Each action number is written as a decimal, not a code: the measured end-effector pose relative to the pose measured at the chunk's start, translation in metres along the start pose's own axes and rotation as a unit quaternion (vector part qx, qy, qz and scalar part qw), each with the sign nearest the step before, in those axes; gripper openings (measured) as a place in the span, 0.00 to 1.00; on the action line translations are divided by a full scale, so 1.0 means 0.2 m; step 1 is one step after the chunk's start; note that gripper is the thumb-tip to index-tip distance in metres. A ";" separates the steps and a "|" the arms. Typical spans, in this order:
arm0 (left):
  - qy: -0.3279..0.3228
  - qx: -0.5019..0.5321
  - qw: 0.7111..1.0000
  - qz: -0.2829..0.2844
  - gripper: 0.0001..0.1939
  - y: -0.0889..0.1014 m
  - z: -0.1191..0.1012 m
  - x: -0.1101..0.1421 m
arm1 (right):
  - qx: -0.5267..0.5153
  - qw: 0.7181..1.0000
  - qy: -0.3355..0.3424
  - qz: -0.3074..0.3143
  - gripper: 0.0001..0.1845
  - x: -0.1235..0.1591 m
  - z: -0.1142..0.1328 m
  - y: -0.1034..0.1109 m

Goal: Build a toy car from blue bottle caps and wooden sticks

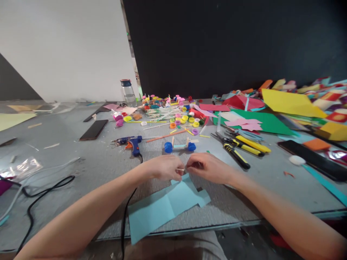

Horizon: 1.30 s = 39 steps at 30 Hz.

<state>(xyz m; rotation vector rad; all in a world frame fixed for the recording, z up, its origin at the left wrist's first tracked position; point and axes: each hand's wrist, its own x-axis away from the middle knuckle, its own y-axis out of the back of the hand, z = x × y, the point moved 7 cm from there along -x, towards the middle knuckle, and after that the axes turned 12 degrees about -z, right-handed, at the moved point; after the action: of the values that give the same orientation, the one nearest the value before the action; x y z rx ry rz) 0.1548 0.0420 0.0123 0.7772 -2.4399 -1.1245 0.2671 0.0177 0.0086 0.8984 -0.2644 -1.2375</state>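
Note:
My left hand [168,167] is closed, and a short pale stick [180,169] shows at its fingertips. My right hand [207,168] meets it from the other side, fingers curled into a pinch; what lies between them is too small to make out. Just under both hands is a folded light-blue sheet of paper [162,206] with cut tabs, partly over the table's front edge. Beyond the hands stands a small piece with blue bottle caps [168,147] at its ends and upright sticks. To its left lies a blue glue gun [133,143].
Yellow-and-black pliers [236,156] lie at right, near a dark phone [316,159]. Another dark flat slab [94,130] is at left. Coloured caps, sticks and paper [255,121] crowd the back. A black cord [125,216] passes under my left arm. A bottle [128,92] stands behind.

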 end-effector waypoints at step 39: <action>0.029 0.256 0.958 -0.128 0.16 0.04 -0.03 -0.06 | -0.193 0.973 -0.108 -0.065 0.14 0.01 -0.02 0.13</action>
<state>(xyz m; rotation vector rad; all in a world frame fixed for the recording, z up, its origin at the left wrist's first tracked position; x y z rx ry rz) 0.1640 0.0494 0.0204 1.2890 -2.6649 -0.5215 0.2895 0.0188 0.0238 0.4510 -0.1309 -1.4503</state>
